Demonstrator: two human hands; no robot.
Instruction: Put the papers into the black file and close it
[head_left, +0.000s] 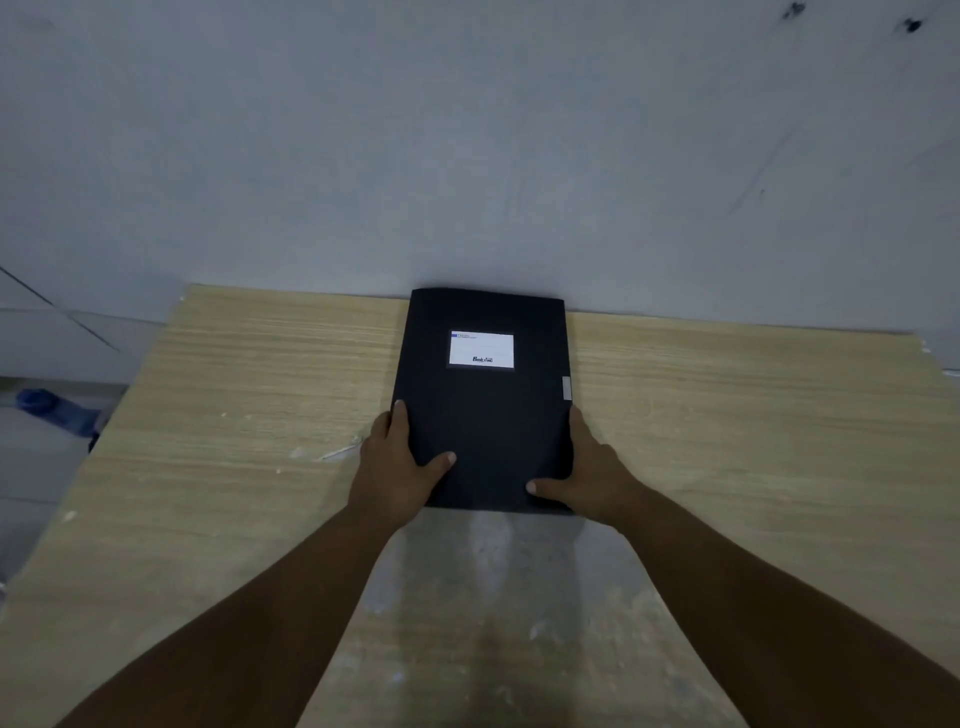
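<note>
A black file (483, 415) lies closed and flat on a pale wood-grain surface (234, 415), its far edge at twelve o'clock touching or nearly touching the grey wall (467, 156), its white label (481, 349) facing up. Two bare hands flank its near end: the left hand (400, 462) at about eight o'clock of the file, thumb laid on the cover and fingers along the left edge, and the right hand (587, 478) at about four o'clock, thumb pressing the near corner, fingers down the right edge below a small grey clasp (567, 388). Each grip is narrow, closed on the file's edge between thumb and fingers. No loose papers show anywhere on the surface; whether they are already inside cannot be told. With the cover down, the job looks close to done, or not yet opened. The risks from here: if the clasp at three o'clock is not fastened, the cover could spring open and let sheets slide out when the file is lifted; an uneven pull from one hand could skew it across the smooth surface; and a push toward twelve o'clock could jam it against the wall.
</note>
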